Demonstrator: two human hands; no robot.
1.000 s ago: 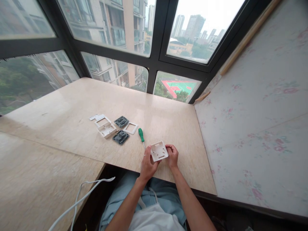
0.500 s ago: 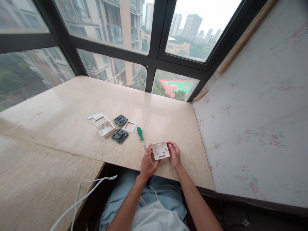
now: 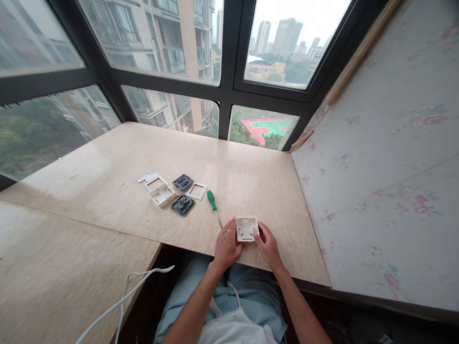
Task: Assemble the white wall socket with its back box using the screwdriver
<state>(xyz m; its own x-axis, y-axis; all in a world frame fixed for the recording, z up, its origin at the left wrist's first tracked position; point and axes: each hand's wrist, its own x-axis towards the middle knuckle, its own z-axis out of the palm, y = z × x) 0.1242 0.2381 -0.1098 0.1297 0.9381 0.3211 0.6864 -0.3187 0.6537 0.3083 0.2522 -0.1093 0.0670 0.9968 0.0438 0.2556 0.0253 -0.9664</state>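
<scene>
A white square box point(image 3: 246, 229), its hollow side facing up toward me, is held between both hands near the front edge of the counter. My left hand point(image 3: 227, 246) wraps round its left side and lower corner. On the right side, my right hand point(image 3: 267, 244) grips the box, the thumb over its rim at the lower right. Just beyond my left hand lies a screwdriver point(image 3: 212, 200) with a green handle, its shaft pointing toward that hand and the tip hidden by it.
Left of the screwdriver lie a second white box point(image 3: 162, 195), two dark modules point(image 3: 182, 181) point(image 3: 182, 205), a white frame point(image 3: 197, 191) and other white plates. A white cable point(image 3: 124, 299) hangs at the lower left. Windows and a papered wall point(image 3: 387, 191) border the counter point(image 3: 107, 191).
The held box has been turned and tilted a little, and my right thumb has come over its rim. The whole view has shifted slightly.
</scene>
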